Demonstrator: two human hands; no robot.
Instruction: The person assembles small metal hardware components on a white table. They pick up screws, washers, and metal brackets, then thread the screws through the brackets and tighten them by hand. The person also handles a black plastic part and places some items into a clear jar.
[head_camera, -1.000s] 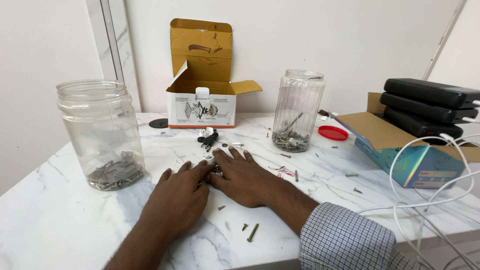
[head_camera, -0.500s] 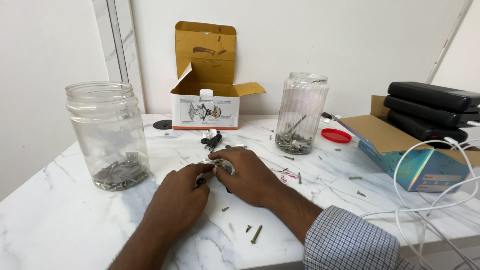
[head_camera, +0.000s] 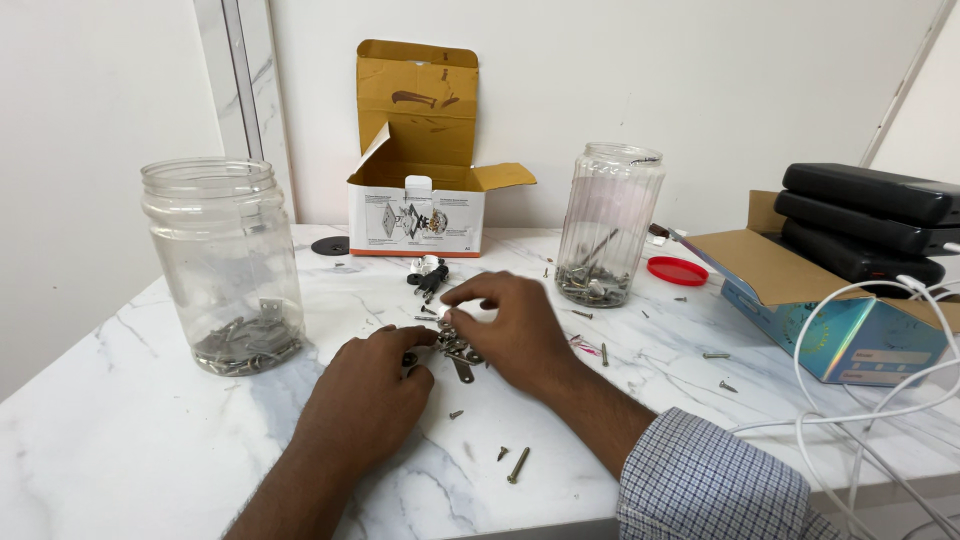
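Fingers of the left hand and right hand close around small metal parts, mostly hidden, hard to identify.

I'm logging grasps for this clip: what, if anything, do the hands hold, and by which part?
Both hands, left hand and right hand, pinch a small cluster of metal hardware between their fingertips; which part is gripped cannot be told.

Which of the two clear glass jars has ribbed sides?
The taller clear glass jar beside the red lid, right of the cardboard box; the left jar is smooth.
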